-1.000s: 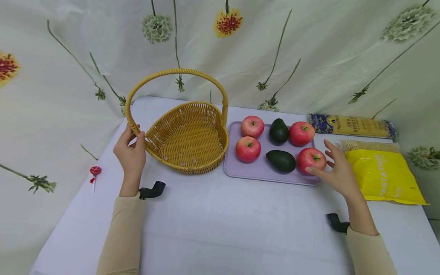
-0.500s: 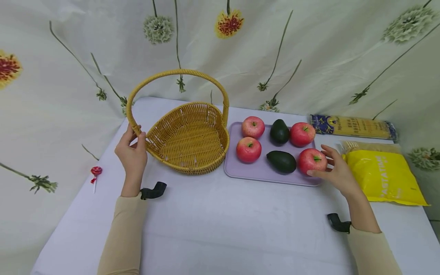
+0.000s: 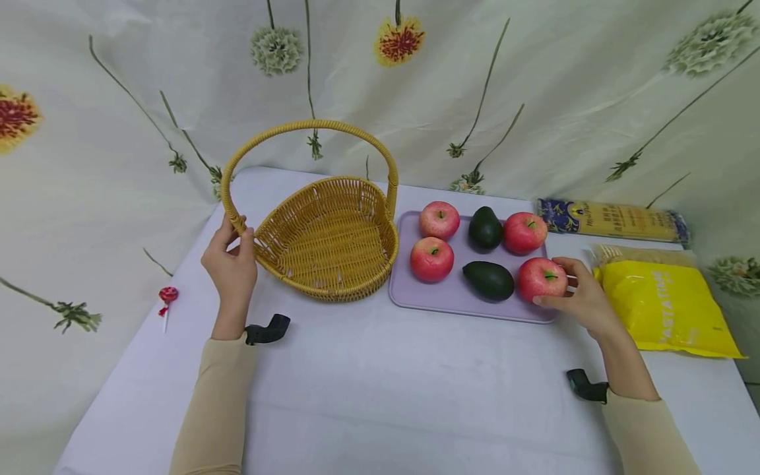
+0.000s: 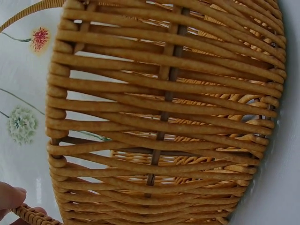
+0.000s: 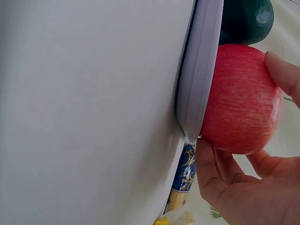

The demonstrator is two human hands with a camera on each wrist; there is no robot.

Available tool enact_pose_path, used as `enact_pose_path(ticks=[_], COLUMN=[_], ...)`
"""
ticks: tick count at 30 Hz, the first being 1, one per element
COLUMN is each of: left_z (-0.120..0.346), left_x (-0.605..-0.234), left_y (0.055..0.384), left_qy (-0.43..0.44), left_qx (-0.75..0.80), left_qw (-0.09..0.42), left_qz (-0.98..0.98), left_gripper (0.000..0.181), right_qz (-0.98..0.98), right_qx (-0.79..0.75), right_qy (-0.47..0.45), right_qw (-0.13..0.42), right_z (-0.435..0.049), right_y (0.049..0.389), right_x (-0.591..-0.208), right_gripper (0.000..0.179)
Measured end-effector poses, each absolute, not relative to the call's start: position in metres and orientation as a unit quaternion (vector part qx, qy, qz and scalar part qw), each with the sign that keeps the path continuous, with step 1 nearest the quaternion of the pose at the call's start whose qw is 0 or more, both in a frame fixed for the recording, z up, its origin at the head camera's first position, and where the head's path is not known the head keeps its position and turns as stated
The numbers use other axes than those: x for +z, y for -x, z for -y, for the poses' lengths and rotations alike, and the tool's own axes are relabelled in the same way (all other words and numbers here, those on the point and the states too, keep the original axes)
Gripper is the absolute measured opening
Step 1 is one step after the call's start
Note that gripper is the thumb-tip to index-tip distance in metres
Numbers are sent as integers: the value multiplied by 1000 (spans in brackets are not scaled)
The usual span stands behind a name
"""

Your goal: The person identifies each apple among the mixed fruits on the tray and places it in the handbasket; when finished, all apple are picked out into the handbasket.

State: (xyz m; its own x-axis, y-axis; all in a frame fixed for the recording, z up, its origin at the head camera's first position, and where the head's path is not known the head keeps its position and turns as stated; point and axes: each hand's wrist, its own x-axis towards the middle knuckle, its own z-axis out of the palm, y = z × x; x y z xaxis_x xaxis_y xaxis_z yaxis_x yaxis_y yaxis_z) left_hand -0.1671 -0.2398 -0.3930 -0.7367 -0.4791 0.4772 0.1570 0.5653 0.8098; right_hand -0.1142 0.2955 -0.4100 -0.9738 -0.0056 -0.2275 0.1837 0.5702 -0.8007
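On the left of the head view, my left hand (image 3: 231,272) pinches the lower end of the handle of a yellow wicker basket (image 3: 334,251). In the left wrist view the basket's woven side (image 4: 159,112) fills most of the picture, and only fingertips show at the handle. My right hand (image 3: 584,300) grips a red apple (image 3: 540,278) at the front right corner of a lilac tray (image 3: 439,300). Thumb and fingers lie on opposite sides of that apple (image 5: 241,101) in the right wrist view. It still sits on the tray.
Several other apples (image 3: 432,259) and two avocados (image 3: 488,280) share the tray. To its right lie a yellow pasta bag (image 3: 665,303) and a long blue-and-yellow packet (image 3: 611,219). A red lollipop (image 3: 168,295) lies near the left table edge. Behind hangs a flowered cloth (image 3: 475,79).
My right hand has moved left onto the front right apple, and its fingers have closed round it. The left hand keeps its hold on the basket handle.
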Motion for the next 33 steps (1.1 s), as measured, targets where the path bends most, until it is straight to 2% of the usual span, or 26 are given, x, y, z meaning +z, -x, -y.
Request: enact_pose_path(ticks=[11,17,28,33], left_z=[239,239,242,243], left_x=[-393,-392,-390,-389], left_y=[167,167,166,166], left_qy=[-100,-100,-98,-98], left_qx=[-451,-454,-452,-455], left_qw=[349,350,339,332], left_qz=[815,813,819,821], left_gripper=[43,43,42,39], right_qz=[-891,-897,-881,-865], right_qx=[-442,-435,-471,-493], right_qy=[-75,-66,42,94], right_qw=[74,49,-20,-12], right_z=[-293,-288,-235,-196], right_y=[113,112,120,133], right_x=[-406,-391,-350,-340], right_gripper=[86,87,81,76])
